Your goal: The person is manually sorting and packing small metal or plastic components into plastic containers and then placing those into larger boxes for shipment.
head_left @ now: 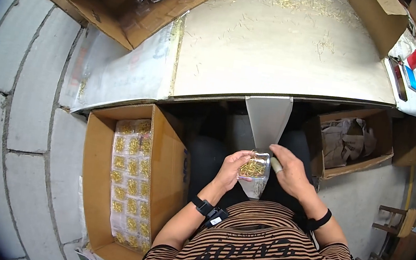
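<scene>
Above my lap, my left hand (230, 170) grips a small clear plastic box (267, 165) by its left side. Thin gold-coloured metal pieces (252, 168) lie in a tangle within it; their exact kind is too small to make out. On the box's right, my right hand (292, 174) has its fingers stretched out and the thumb, with a pale cover (276, 165), close to the box edge. Whether the thumb touches the box I cannot tell. Just beyond both hands, a white chute (267, 118) slopes down from the table edge toward my lap.
Left of me stands a cardboard carton (160, 176) with rows of filled clear boxes (131, 172). Loose gold pieces (324, 44) are scattered over the pale table (279, 66). A tilted carton (112, 17) with clear boxes sits back left; another carton (355, 168) holds brown paper.
</scene>
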Demonstrator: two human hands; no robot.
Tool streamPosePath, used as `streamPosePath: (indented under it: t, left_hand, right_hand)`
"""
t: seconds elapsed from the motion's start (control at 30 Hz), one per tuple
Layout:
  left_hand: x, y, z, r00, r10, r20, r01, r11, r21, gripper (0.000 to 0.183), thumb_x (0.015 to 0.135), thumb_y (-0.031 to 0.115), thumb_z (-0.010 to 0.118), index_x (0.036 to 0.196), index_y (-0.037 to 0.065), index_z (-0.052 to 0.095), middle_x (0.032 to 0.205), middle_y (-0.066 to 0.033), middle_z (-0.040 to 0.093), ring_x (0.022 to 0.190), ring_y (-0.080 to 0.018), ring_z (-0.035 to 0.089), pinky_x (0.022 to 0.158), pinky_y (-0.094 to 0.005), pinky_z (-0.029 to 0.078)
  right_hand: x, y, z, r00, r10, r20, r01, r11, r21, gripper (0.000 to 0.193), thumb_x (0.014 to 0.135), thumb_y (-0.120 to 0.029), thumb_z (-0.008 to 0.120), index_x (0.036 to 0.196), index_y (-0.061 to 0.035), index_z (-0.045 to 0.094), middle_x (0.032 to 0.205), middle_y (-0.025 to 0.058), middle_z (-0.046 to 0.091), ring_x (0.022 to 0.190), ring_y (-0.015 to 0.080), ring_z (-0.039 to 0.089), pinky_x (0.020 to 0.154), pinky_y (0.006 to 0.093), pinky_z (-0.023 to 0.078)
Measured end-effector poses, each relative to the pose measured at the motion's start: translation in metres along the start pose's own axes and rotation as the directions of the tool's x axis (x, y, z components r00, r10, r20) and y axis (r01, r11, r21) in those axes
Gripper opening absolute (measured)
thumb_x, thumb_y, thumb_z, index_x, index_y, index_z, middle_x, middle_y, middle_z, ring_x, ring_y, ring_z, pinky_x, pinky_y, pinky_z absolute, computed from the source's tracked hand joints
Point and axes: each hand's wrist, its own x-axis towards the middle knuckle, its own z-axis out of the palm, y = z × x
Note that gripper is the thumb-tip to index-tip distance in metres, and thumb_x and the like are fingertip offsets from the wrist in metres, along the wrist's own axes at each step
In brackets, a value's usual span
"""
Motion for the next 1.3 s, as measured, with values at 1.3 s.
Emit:
streamPosePath:
  t: [1.3]
  left_hand:
    - [-0.013,0.029,0.025,0.983,0.162,-0.090,-0.167,0.985,-0.043,0.023,0.096,0.012,0.042,0.105,-0.002,0.057,0.098,-0.0117,0.063,0.083,-0.0192,0.064,0.066,-0.0295,0.055]
  right_hand:
    - [0.029,-0.030,-0.010,0.865,-0.482,0.141,0.490,0.871,-0.034,0.056,0.078,-0.005,0.062,0.131,-0.0040,0.043,0.134,0.0169,0.045,0.128,0.0324,0.040,0.107,0.0395,0.034]
